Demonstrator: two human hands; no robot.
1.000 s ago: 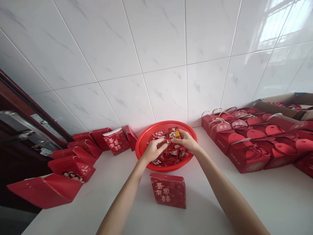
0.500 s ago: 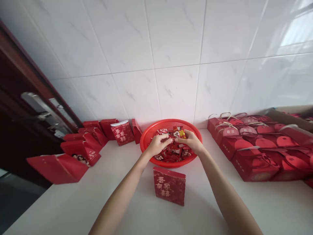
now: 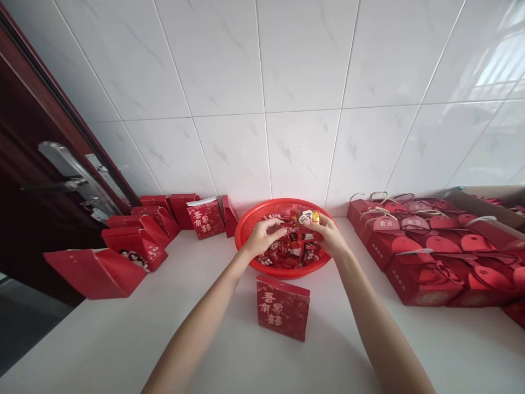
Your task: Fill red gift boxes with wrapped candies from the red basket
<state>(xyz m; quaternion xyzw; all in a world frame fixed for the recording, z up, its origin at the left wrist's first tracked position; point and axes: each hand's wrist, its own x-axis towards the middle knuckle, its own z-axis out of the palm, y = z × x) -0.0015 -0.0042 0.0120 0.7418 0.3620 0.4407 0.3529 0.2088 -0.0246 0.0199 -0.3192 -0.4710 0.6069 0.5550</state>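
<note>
A round red plastic basket (image 3: 241, 241) holds many small candies (image 3: 283, 254) in red wrappers. Over its right side, my right hand (image 3: 330, 236) pinches a wrapped candy (image 3: 307, 216) with white lettering and a gold end. My left hand (image 3: 262, 239) is over the left side, thumb and fingers closed on what looks like a red-wrapped candy (image 3: 288, 229), partly hidden by the fingertips. In front of the basket, between my forearms, a red gift box (image 3: 283, 309) with pale characters stands upright on the white tabletop (image 3: 229, 355).
Several red gift boxes (image 3: 135, 246) stand at the left, near a dark door with a metal handle (image 3: 69, 175). At the right are rows of red boxes with cord handles (image 3: 426, 246), and a cardboard box (image 3: 484, 202) behind them. A tiled wall (image 3: 303, 148) rises behind the basket.
My hands have moved apart. My right hand has lifted the gold-ended candy slightly, so its white lettering shows. The camera view has shifted a little.
</note>
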